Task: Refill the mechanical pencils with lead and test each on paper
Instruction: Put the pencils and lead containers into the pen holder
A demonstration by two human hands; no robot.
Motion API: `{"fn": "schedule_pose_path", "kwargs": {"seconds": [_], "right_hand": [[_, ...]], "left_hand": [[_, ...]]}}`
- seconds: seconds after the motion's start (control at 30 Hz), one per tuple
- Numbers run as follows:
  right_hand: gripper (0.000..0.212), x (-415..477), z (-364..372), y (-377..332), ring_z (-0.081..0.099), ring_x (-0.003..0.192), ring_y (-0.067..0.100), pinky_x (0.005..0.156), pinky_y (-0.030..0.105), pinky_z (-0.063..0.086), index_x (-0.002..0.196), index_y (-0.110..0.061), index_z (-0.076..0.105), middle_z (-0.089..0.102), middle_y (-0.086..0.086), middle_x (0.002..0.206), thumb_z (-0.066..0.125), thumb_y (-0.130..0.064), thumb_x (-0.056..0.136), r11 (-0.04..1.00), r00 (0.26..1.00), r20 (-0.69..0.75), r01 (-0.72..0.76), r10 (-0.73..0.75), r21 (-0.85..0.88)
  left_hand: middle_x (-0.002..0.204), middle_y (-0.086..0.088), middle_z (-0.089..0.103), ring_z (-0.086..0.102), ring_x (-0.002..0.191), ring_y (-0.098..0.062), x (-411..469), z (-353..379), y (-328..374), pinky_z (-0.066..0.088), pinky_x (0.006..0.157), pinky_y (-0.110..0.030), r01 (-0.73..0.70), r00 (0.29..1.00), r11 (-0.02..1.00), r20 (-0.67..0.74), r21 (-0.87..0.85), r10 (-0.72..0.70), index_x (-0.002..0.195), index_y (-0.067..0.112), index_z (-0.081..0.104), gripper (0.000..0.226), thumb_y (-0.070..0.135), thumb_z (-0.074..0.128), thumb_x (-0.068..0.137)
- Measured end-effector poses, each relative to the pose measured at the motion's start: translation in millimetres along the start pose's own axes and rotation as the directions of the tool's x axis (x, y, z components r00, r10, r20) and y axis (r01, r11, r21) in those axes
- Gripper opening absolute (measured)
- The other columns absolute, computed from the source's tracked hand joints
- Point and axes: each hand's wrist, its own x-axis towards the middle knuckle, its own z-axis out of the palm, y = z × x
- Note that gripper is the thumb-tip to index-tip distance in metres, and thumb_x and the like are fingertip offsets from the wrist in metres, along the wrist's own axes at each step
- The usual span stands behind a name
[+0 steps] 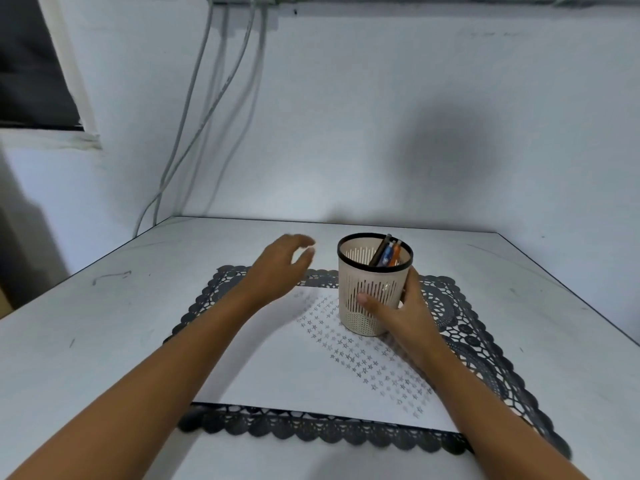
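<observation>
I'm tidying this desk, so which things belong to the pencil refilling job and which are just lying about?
Job: pencils in the slotted holder, gripped by the right hand; sheet of paper.
Lying about: black lace mat, table, cables on the wall.

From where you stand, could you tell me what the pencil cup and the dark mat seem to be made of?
The pencil cup: likely moulded plastic, matte cream with a black rim, judging by its regular slots. The dark mat: probably vinyl or crocheted lace; openwork pattern, scalloped edge.
</observation>
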Motion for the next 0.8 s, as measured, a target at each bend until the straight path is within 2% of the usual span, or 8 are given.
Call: {"fn": "schedule_pose_path", "kwargs": {"seconds": [0.07, 0.17, 0.3, 0.4, 0.5, 0.53, 0.7, 0.8], "right_hand": [[0.085, 0, 0, -2, 0.056, 0.1, 0.007, 0.06, 0.016, 0.055, 0.134, -0.031, 0.033, 0.056, -0.004, 0.119, 0.077, -0.021, 0.062, 1.0, 1.0, 0.0, 0.012, -0.012, -0.002], [0.081, 0, 0, -2, 0.056, 0.098, 0.005, 0.055, 0.013, 0.051, 0.132, -0.03, 0.033, 0.057, -0.004, 0.116, 0.075, -0.015, 0.064, 1.0, 1.0, 0.007, 0.003, -0.003, 0.025], [0.08, 0, 1, -1, 0.057, 0.101, 0.011, 0.059, 0.017, 0.055, 0.128, -0.035, 0.035, 0.058, -0.004, 0.116, 0.076, -0.019, 0.06, 1.0, 1.0, -0.002, -0.019, 0.02, 0.02], [0.077, 0, 0, -3, 0.057, 0.101, 0.014, 0.063, 0.027, 0.058, 0.125, -0.037, 0.037, 0.058, -0.005, 0.114, 0.076, -0.017, 0.062, 0.998, 0.999, -0.003, -0.041, 0.041, 0.044], [0.072, 0, 0, -3, 0.058, 0.105, 0.022, 0.074, 0.046, 0.057, 0.116, -0.043, 0.041, 0.058, -0.004, 0.114, 0.079, -0.022, 0.058, 0.997, 0.998, 0.011, -0.067, 0.066, 0.044], [0.072, 1, 0, -4, 0.059, 0.104, 0.022, 0.074, 0.046, 0.057, 0.116, -0.042, 0.042, 0.059, -0.004, 0.113, 0.079, -0.02, 0.059, 0.996, 0.997, 0.006, -0.071, 0.071, 0.051], [0.081, 1, 4, -13, 0.053, 0.091, -0.005, 0.061, 0.013, 0.05, 0.134, -0.025, 0.033, 0.055, -0.017, 0.104, 0.077, -0.016, 0.066, 0.992, 1.0, -0.027, 0.005, -0.008, -0.125], [0.088, -1, 10, -13, 0.053, 0.097, -0.001, 0.07, 0.013, 0.047, 0.136, -0.025, 0.032, 0.054, -0.016, 0.109, 0.079, -0.027, 0.061, 0.978, 1.0, 0.002, 0.024, -0.024, -0.205]], "left_hand": [[0.131, -0.005, 0.049, 0.049, 0.116, -0.019, -6, 1, -28, 0.034, 0.092, -0.025, 0.115, 0.971, 0.987, 0.196, 0.114, -0.135, 0.127, 0.014, 0.05, 0.036, 0.029, 0.043, 0.096], [0.132, -0.004, 0.048, 0.043, 0.123, -0.02, -19, 2, -55, 0.032, 0.097, -0.027, 0.119, 0.919, 0.957, 0.336, 0.263, -0.206, 0.126, 0.013, 0.049, 0.035, 0.029, 0.036, 0.097], [0.152, -0.002, 0.025, 0.02, 0.14, -0.018, -31, 7, -65, 0.015, 0.114, -0.041, 0.165, 0.883, 0.917, 0.36, 0.364, -0.302, 0.141, 0.018, 0.033, 0.048, 0.039, 0.027, 0.098], [0.155, -0.001, 0.012, 0.008, 0.143, -0.015, -36, 12, -66, 0.004, 0.116, -0.044, 0.146, 0.883, 0.889, 0.348, 0.434, -0.314, 0.145, 0.024, 0.023, 0.051, 0.044, 0.022, 0.098], [0.156, -0.001, 0.009, 0.004, 0.143, -0.015, -38, 14, -70, 0.001, 0.116, -0.044, 0.133, 0.886, 0.885, 0.346, 0.446, -0.307, 0.146, 0.025, 0.018, 0.054, 0.047, 0.02, 0.097], [0.156, 0.0, 0.009, 0.004, 0.143, -0.015, -38, 15, -72, 0.001, 0.115, -0.044, 0.133, 0.888, 0.886, 0.343, 0.445, -0.306, 0.146, 0.025, 0.018, 0.054, 0.047, 0.02, 0.097], [0.156, 0.001, 0.008, 0.003, 0.143, -0.015, -38, 17, -75, 0.0, 0.115, -0.044, 0.122, 0.892, 0.885, 0.341, 0.45, -0.296, 0.146, 0.025, 0.017, 0.055, 0.049, 0.02, 0.096], [0.156, 0.001, 0.008, 0.003, 0.143, -0.014, -38, 17, -75, 0.0, 0.115, -0.044, 0.123, 0.894, 0.884, 0.337, 0.451, -0.296, 0.146, 0.025, 0.017, 0.056, 0.049, 0.021, 0.096]]}}
